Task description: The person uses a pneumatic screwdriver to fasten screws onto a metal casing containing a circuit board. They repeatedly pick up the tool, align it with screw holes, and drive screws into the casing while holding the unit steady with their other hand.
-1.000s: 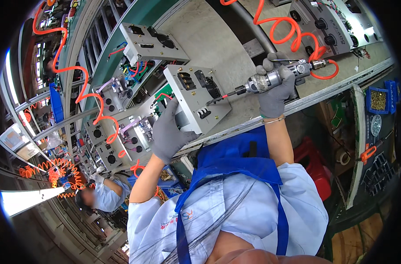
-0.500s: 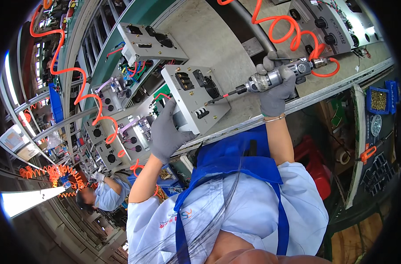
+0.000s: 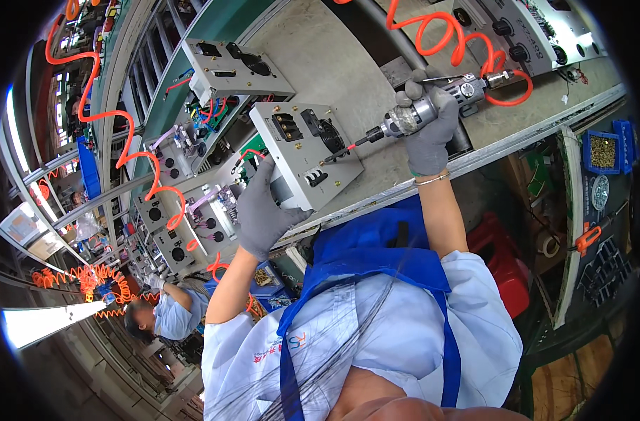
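Note:
A light grey metal panel point(image 3: 285, 153) stands tilted on the bench, with a round black fan grille, black sockets and several brass-coloured screws on its face. Gloved in grey, my left hand point(image 3: 264, 214) grips its near left side, thumb along the lower edge and fingers partly hidden behind. My right hand point(image 3: 432, 137), in a matching glove, is wrapped around a silver air screwdriver point(image 3: 422, 114) held nearly level. The driver's slim bit reaches left to the panel's face, its tip at a screw beside the small black switches. An orange coiled hose point(image 3: 467, 52) runs from the driver's rear end.
A second grey panel unit point(image 3: 232, 69) with exposed wiring stands behind. Grey units with knobs point(image 3: 172, 249) line the left. Another knobbed box point(image 3: 520, 38) sits at the far right. Blue bins of screws point(image 3: 603, 153) lie right. A co-worker point(image 3: 169, 312) is at lower left.
The whole view has shifted slightly, bench things appearing a little further left. Both hands keep their grip, and the bit tip stays at the same spot on the panel.

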Motion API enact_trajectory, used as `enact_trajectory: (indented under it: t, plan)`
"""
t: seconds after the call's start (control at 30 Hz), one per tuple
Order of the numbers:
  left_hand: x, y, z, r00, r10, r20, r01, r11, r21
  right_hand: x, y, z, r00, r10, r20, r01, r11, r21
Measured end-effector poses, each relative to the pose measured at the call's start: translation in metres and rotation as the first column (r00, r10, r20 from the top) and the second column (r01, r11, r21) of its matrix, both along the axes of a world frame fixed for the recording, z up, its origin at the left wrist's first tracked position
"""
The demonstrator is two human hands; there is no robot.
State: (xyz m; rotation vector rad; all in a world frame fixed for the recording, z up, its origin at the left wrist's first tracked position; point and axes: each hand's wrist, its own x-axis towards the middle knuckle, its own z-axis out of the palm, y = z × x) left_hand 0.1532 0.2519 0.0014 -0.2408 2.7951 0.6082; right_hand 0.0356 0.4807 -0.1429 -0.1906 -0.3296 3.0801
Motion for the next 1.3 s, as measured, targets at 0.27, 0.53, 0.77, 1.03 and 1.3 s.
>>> enact_trajectory:
  t: [0.27, 0.53, 0.77, 1.03, 1.3]
  plan:
    - [-0.004, 0.002, 0.0, 1.0, 0.006, -0.011, -0.006, 1.0, 0.019, -0.008, -0.018, 0.002, 0.916, -0.107, 0.388, 0.018, 0.974, 0.224]
    - [0.0, -0.005, -0.003, 1.0, -0.01, 0.012, 0.01, 1.0, -0.021, 0.006, -0.006, 0.028, 0.96, -0.185, 0.21, 0.12, 0.95, 0.287]
    - [0.0, -0.007, -0.005, 1.0, -0.003, -0.009, 0.003, 0.999, 0.036, 0.006, -0.002, 0.037, 0.969, -0.151, 0.197, 0.123, 0.982, 0.145]
    - [-0.003, -0.003, 0.0, 1.0, 0.008, 0.016, -0.009, 1.0, 0.03, 0.007, 0.0, 0.026, 0.972, -0.086, 0.217, 0.043, 0.979, 0.197]
    - [-0.004, -0.002, 0.0, 0.999, 0.023, 0.04, -0.023, 1.0, 0.014, 0.005, -0.004, 0.024, 0.963, -0.096, 0.251, 0.04, 0.975, 0.217]
